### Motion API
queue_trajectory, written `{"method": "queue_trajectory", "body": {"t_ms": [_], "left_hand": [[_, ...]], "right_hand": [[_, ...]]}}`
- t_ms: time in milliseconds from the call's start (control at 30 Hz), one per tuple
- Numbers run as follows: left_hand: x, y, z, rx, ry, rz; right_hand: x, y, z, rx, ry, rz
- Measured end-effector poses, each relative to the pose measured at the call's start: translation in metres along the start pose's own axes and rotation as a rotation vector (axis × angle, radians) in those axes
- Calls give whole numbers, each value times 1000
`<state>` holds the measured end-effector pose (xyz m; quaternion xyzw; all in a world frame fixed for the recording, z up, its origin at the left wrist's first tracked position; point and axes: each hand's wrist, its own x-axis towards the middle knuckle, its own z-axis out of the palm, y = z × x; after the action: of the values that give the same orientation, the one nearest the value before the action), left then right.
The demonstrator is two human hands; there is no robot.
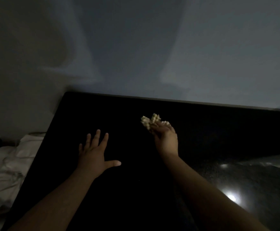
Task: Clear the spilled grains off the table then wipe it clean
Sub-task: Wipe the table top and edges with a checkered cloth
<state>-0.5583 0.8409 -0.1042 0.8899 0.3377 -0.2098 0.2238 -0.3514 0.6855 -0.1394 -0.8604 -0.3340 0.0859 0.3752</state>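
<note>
Dim room noted; black table (pixel 119 114) set against grey wall (pixel 136 47). Left hand (pixel 94 152) seen over table's middle, fingers spread, thumb out; contact with table not determinable. Clump of pale grains (pixel 148 121) pinched at fingertips of right hand (pixel 166 139), above table's far part. Crumpled white cloth (pixel 11 164) lodged beside table's left edge. Glare spots (pixel 231 196) recorded on table's right side.

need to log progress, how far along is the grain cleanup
Done: the dim table shows nothing loose that I can make out. In hand: the right hand holds a clump of pale grains; the left hand is spread open over the table. Left: getting rid of that handful, then wiping; a white cloth lies beside the table's left edge, untouched.
</note>
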Motion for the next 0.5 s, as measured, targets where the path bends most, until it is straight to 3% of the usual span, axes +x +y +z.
{"method": "queue_trajectory", "body": {"t_ms": [200, 367, 500], "left_hand": [[-27, 3, 20, -106, 177, 52], [-68, -6, 39, -126, 132, 54], [-82, -10, 42, -108, 64, 40]], "right_hand": [[-61, -4, 13, 57, -77, -66], [-83, -26, -6, 288, -241, -32], [-54, -17, -23, 233, 38, 19]]}}
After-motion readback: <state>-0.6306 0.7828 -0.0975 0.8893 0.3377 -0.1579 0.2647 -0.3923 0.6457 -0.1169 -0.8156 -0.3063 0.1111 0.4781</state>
